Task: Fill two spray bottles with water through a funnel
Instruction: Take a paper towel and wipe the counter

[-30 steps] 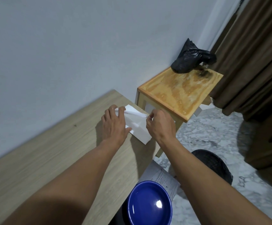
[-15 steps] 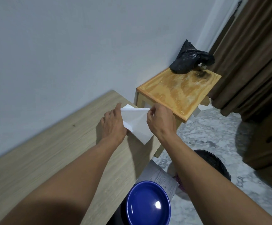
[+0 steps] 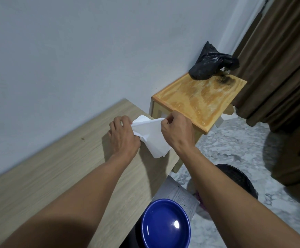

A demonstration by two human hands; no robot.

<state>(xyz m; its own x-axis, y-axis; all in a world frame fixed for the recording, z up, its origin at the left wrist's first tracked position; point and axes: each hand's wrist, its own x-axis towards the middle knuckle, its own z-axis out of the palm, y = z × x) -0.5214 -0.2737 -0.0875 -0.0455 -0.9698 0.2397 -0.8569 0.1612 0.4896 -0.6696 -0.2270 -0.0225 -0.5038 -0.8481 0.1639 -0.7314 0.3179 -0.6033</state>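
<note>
Woodgrain table (image 3: 47, 176) fills the left of the view along the pale wall. Over its far end the left hand (image 3: 123, 138) has its fingers curled round the left edge of a white sheet of paper (image 3: 152, 138), gripping it where the sheet is creased and bunched. The paper hangs between the two hands just above the tabletop, its lower corner drooping toward the table's end. It is probably meant to be rolled into the funnel, though no spray bottles are in view. Below it, near the bottom edge, sits a glossy blue bowl (image 3: 165, 224); whether it holds anything cannot be told. The right hand (image 3: 177, 133) pinches the sheet's upper right corner between thumb and curled fingers. The paper looks very light, thin and limp. It should fold wherever it is pressed, tear if the hands pull apart, and go soft once wet, so it is best held at the edges and corners with a light pinch, as both hands do. Just beyond the right hand stands a small varnished side table (image 3: 199, 101) with a crumpled black bag (image 3: 211, 63) at its far corner. A dark round bin (image 3: 240, 178) stands on the marbled floor nearer the person, and a brown curtain (image 3: 279, 68) hangs at the far right.
</note>
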